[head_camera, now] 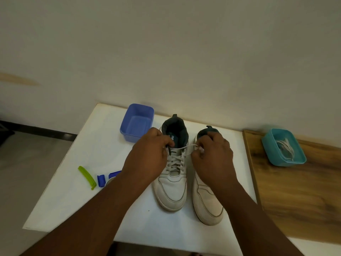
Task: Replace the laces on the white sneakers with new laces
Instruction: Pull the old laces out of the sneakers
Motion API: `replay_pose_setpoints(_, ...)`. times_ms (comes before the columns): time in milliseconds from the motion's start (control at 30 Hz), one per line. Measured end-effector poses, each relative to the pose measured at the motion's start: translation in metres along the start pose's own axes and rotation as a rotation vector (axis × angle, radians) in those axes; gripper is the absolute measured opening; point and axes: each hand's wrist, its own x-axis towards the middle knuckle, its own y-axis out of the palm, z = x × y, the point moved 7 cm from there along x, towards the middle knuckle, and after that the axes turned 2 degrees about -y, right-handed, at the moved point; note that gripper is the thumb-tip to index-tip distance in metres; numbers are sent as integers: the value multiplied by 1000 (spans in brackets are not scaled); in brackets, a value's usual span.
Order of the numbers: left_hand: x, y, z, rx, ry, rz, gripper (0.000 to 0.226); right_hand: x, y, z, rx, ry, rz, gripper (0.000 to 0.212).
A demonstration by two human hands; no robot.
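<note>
At the left of the white table [77, 198], a green clip [88, 177] is lying beside two blue clips [101, 180], the second partly hidden by the left forearm. Behind them, near the wall, a blue tub [137, 122] is sitting open. The left hand [147, 156] is hovering over the left sneaker [172, 189], its fingers curled and pinching one end of the white lace [181, 149] by the collar. That lace is running taut across the top eyelets to the right hand [212, 154], whose fingers are curled and pinching the other end. The right hand is covering the throat of the right sneaker [207, 206], which is standing just beside the left one, toes toward the viewer. Further right, on a wooden surface [295, 200], a teal tub [284, 146] is holding a bundle of white laces [287, 147].
</note>
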Motion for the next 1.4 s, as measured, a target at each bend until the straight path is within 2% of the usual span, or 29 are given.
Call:
replay_pose_setpoints(67, 3, 4, 3, 11, -35, 34, 34, -4, 12, 24, 9, -152, 42, 39)
replay_pose_setpoints(100, 3, 4, 4, 2, -54, 41, 35, -6, 18, 34, 9, -207, 62, 39)
replay_pose_setpoints(200, 3, 1, 6, -45, -53, 35, 36, -7, 27, 44, 14, -253, 59, 18)
replay_pose_setpoints(267, 2, -1, 5, -43, -36, 37, 36, -5, 23, 40, 72, -204, 19, 11)
replay_pose_setpoints(433, 4, 0, 10, -41, -34, -8, 33, 3, -11, 9, 305, 9, -210, 19)
replay_pose_setpoints(567, 3, -2, 12, -56, -34, -43, 29, -3, -30, -18, 499, 279, -376, 17)
replay_pose_setpoints(633, 4, -2, 12, -57, -31, -53, 26, -4, -33, -27, 732, 406, -424, 17)
replay_pose_setpoints(733, 2, 0, 9, -46, -16, -71, 20, -1, -22, -27, 1271, 581, -377, 17)
replay_pose_setpoints(800, 1, 3, 6, 4, 12, -91, 19, -1, -17, -21, 1623, 593, -385, 15)
replay_pose_setpoints(867, 0, 7, 4, 50, 34, -91, 26, 1, -21, -22, 1763, 572, -457, 16)
replay_pose_setpoints(933, 1, 11, 4, 52, 39, -54, 33, 1, -31, -30, 1696, 591, -560, 19)
replay_pose_setpoints(1033, 2, 12, 4, 34, 42, -46, 27, -1, -53, -37, 1304, 588, -630, 11)
replay_pose_setpoints(1067, 2, 11, 4, 25, 37, -52, 25, 1, -53, -37, 1122, 571, -551, 10)
replay_pose_setpoints(1167, 2, 8, 3, -22, 16, -55, 21, 5, -19, -28, 667, 470, -50, 22)
replay_pose_setpoints(1200, 2, 7, 3, -37, 12, -50, 20, 2, -8, -25, 480, 401, 52, 28)
replay_pose_setpoints(1233, 2, 7, 4, -45, 12, -47, 19, 0, -2, -20, 300, 318, 82, 31)
replay_pose_setpoints(1300, 2, 7, 4, -46, 12, -39, 18, -3, -5, -1, 74, 132, -13, 31)
replay_pose_setpoints(1400, 3, 7, 5, -40, 7, -29, 17, 0, -6, 14, 77, 13, -55, 29)
